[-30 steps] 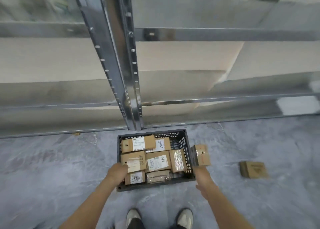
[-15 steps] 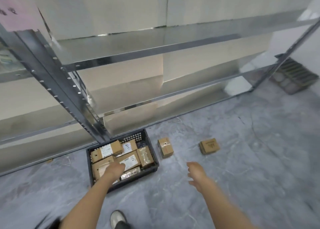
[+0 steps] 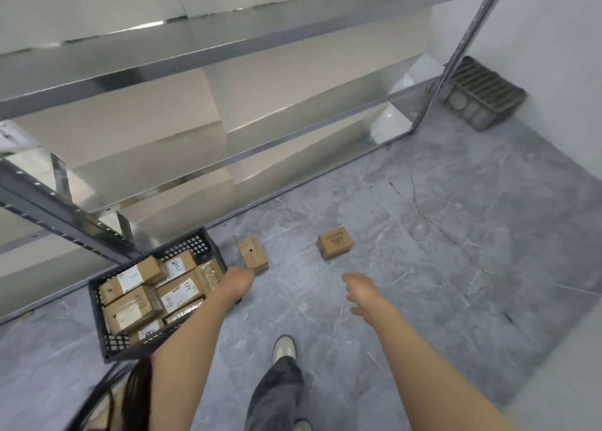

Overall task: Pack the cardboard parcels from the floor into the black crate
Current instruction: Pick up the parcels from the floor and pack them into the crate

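Observation:
The black crate [image 3: 97, 313] stands on the grey floor at the lower left, filled with several labelled cardboard parcels [image 3: 136, 307]. Just right of it a small parcel [image 3: 252, 254] lies on the floor, and a second parcel [image 3: 335, 241] lies farther right. My left hand [image 3: 237, 284] reaches past the crate's right edge, just short of the nearer parcel; its fingers are hidden from view. My right hand [image 3: 360, 292] hovers over bare floor below the second parcel, empty, fingers loosely spread.
A metal shelving rack [image 3: 228, 160] runs along the back, one upright post [image 3: 65, 215] right behind the crate. A dark grated object [image 3: 482, 95] leans at the far right wall. My shoe [image 3: 284, 349] and trouser leg stand between my arms.
The view has swung right and away from the crate. My left hand left the crate and moved right toward the nearer parcel. My right hand moved off that parcel and out over the floor.

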